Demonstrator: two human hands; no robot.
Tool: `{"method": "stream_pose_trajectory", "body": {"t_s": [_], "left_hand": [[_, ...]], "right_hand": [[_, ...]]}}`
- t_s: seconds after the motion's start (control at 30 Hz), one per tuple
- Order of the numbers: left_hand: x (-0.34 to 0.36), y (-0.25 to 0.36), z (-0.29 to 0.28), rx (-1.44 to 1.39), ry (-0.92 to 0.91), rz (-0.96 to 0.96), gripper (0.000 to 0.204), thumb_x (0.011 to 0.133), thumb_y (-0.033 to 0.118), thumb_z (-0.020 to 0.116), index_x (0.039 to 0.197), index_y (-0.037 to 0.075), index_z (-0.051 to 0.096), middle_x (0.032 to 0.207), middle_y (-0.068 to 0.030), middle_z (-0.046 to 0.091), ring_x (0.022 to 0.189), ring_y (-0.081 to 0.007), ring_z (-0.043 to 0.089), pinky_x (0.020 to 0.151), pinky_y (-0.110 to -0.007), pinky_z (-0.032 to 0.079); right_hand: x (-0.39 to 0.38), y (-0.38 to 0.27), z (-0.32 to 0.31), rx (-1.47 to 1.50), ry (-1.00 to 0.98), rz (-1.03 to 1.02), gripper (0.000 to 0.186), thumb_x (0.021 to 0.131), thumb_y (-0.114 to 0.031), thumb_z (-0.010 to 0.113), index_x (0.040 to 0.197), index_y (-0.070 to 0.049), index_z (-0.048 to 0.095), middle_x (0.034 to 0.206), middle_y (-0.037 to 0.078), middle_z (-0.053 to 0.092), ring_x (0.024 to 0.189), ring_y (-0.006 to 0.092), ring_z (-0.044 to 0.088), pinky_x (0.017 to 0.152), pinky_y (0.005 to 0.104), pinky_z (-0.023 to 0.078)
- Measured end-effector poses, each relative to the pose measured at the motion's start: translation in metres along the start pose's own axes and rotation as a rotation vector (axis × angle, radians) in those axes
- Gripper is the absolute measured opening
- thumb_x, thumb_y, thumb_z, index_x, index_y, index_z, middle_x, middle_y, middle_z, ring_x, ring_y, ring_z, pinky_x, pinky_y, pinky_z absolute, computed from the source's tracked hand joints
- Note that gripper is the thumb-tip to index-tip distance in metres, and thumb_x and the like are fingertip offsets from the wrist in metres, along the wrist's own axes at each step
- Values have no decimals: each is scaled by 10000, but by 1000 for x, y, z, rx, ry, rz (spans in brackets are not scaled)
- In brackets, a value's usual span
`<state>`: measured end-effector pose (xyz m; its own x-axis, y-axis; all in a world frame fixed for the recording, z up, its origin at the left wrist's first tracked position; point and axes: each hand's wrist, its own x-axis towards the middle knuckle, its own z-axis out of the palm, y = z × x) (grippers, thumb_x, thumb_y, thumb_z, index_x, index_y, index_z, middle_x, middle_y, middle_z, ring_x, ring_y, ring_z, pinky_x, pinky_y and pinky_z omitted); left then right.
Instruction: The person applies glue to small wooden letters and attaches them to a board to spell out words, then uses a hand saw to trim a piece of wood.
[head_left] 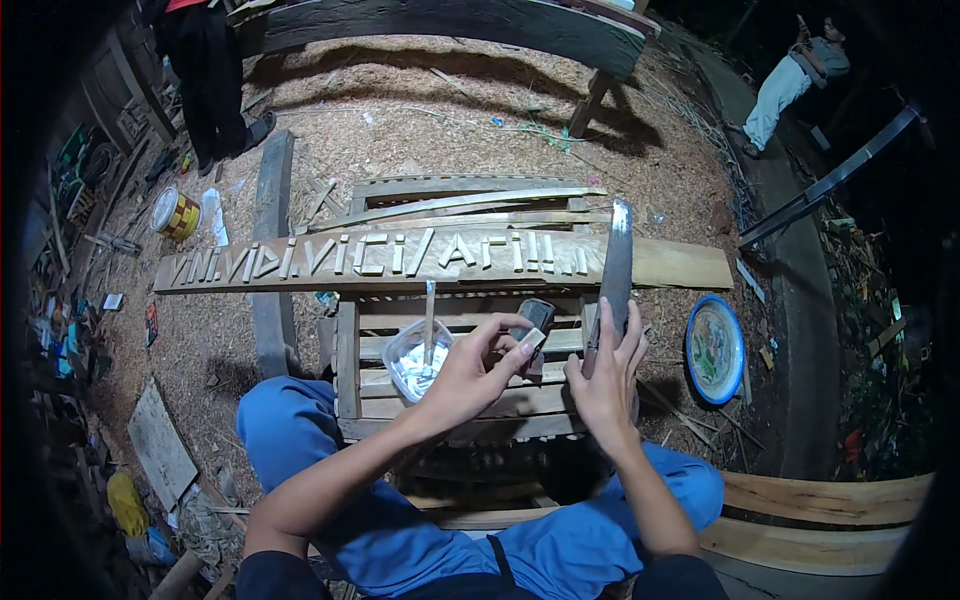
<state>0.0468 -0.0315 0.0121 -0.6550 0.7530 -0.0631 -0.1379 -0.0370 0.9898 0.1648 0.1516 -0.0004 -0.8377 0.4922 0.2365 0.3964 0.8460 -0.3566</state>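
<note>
My left hand [478,366] is closed, pinching a small pale wood piece [536,340] between thumb and fingers. In my right hand [608,385] is a machete [617,255], gripped near its handle, its broad dark blade pointing away from me. A long wooden plank [670,262] lies crosswise ahead, with thin pale wood strips [370,255] arranged as letters along it. Beside my left hand stands a white tub [400,365] of white paste with a flat stick [430,318] in it. A small dark block [536,314] sits just beyond the wood piece.
Under the plank is a slatted wooden pallet [349,380]. A blue-rimmed round tray [741,350] lies at right, a yellow-and-red bucket [180,214] at far left. Sawdust covers the ground. One person [205,80] stands beyond at left; another person [790,90] is at far right.
</note>
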Motion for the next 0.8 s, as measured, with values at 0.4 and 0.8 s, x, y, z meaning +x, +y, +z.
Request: {"method": "stream_pose_trajectory", "body": {"t_s": [0.4, 0.8], "left_hand": [[3, 0, -3, 19, 2, -75, 250, 1077, 242, 619, 1244, 57, 599, 895, -24, 683, 676, -27, 517, 545, -207, 378], [7, 3, 8, 52, 23, -89, 310, 1064, 278, 625, 969, -9, 690, 835, -33, 724, 722, -48, 595, 643, -241, 479]], "right_hand": [[-16, 21, -9, 48, -135, 75, 1138, 783, -208, 819, 1676, -157, 115, 1589, 301, 287, 1383, 509, 411, 1106, 608, 388], [-15, 8, -39, 537, -1, -8, 1057, 750, -138, 781, 1632, 16, 219, 1491, 321, 483, 1369, 434, 524, 1146, 468, 421]]}}
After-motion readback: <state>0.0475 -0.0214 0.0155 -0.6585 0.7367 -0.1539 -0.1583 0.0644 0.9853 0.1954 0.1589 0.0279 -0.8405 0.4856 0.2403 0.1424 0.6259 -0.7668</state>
